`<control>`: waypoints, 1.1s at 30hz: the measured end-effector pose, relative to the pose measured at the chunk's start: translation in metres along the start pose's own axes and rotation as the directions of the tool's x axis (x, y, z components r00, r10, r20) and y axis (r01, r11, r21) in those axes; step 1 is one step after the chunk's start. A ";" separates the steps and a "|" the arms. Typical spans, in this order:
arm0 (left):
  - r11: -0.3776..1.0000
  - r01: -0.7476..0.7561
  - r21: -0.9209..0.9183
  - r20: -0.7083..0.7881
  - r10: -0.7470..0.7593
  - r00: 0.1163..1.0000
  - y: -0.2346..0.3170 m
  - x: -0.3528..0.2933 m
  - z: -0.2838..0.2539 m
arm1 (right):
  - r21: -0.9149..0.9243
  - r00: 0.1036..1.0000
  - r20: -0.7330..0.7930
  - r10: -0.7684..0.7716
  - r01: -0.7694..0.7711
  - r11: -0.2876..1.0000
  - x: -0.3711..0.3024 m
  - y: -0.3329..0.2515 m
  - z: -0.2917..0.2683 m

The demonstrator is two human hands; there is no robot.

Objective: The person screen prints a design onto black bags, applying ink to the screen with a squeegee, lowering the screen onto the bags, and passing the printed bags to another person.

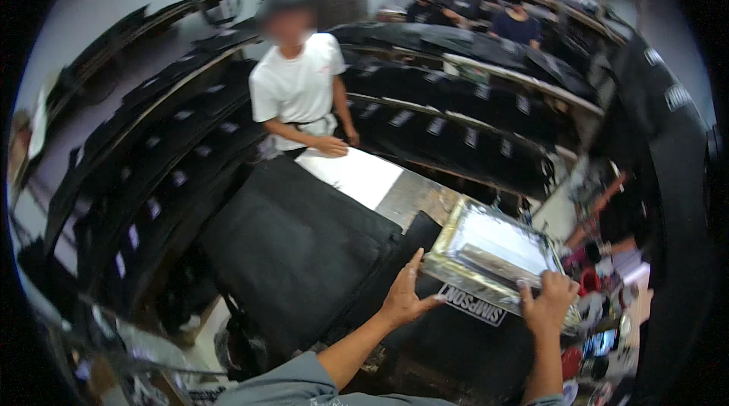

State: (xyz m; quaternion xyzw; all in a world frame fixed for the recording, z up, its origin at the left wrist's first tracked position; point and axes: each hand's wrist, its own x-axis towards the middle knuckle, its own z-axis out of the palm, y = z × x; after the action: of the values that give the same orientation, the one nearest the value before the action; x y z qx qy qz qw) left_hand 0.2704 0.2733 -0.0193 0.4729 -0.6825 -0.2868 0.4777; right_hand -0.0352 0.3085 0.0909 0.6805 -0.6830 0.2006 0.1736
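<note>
A shallow rectangular frame with a shiny, yellowish-silver rim (446, 239) is placed between the two hands, over a black soft-looking fabric piece (463, 345) marked with a white-bordered lettered rectangle (472, 305); whether the frame is lifted or rested there cannot be told. The bare left hand (406, 292) is spread wide, thumb well apart from fingers, with the fingertips set at the frame's near-left corner. The bare right hand (550, 303) is bent over the near-right corner, and the rim is gripped there.

By its look, the frame is judged stiff and fairly light, perhaps slick along its glossy rim, while the flat whitish panel (505, 225) enclosed by it may be easily dented. It is best taken by the rim at opposite sides, with the panel left untouched. Inside the frame, ahead of and between the hands, a long grey-brown bar (493, 262) is seen lying along the near side; being apparently loose, it could be made to slide by a tilt.

To the right of the right hand, a round bright-red container (589, 281) and a dark-red container (570, 361) are crowded among small goods; their contents cannot be made out
</note>
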 end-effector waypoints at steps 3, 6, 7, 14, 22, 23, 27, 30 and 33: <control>0.724 0.093 0.684 -0.024 -0.105 0.994 -0.057 -0.020 0.009 | -0.018 1.000 -0.012 0.002 -0.002 1.000 0.027 0.023 -0.015; 0.371 0.384 0.846 -0.104 -0.590 0.801 -0.108 -0.080 0.003 | 0.079 1.000 -0.016 -0.024 0.025 0.997 0.058 0.006 -0.025; 0.357 0.354 0.864 -0.099 -0.568 0.817 -0.120 -0.088 0.011 | 0.072 1.000 0.000 0.001 -0.001 0.997 0.063 0.011 -0.022; 0.586 0.583 0.563 -0.075 -0.666 0.742 -0.166 -0.061 -0.015 | 0.069 0.999 0.023 0.031 -0.032 0.997 0.085 0.020 -0.027; 0.867 0.238 0.437 0.102 -0.311 0.945 -0.125 0.055 -0.117 | 0.058 0.997 -0.078 0.016 -0.012 0.998 0.099 0.029 -0.025; 0.858 0.274 0.433 0.110 -0.353 0.929 -0.124 0.075 -0.147 | 0.066 0.998 -0.064 0.022 -0.017 0.998 0.100 0.029 -0.028; 0.820 0.286 0.496 0.137 -0.399 0.906 -0.150 0.128 -0.274 | 0.033 0.995 -0.104 0.001 0.002 0.999 0.092 0.036 -0.022; 0.552 0.419 0.721 -0.119 -0.496 0.860 -0.153 0.146 -0.363 | 0.055 0.998 -0.065 0.005 -0.002 0.998 0.086 0.023 -0.020; 0.017 0.463 0.886 -0.457 0.204 0.866 -0.157 0.133 -0.371 | 0.055 0.997 -0.080 -0.024 0.028 0.998 0.084 0.016 -0.017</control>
State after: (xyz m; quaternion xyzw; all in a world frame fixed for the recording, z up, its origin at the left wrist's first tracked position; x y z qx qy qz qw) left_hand 0.6581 0.1127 0.0393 0.7840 -0.4969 0.3490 0.1287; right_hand -0.0532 0.2450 0.1473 0.6856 -0.6607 0.2442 0.1839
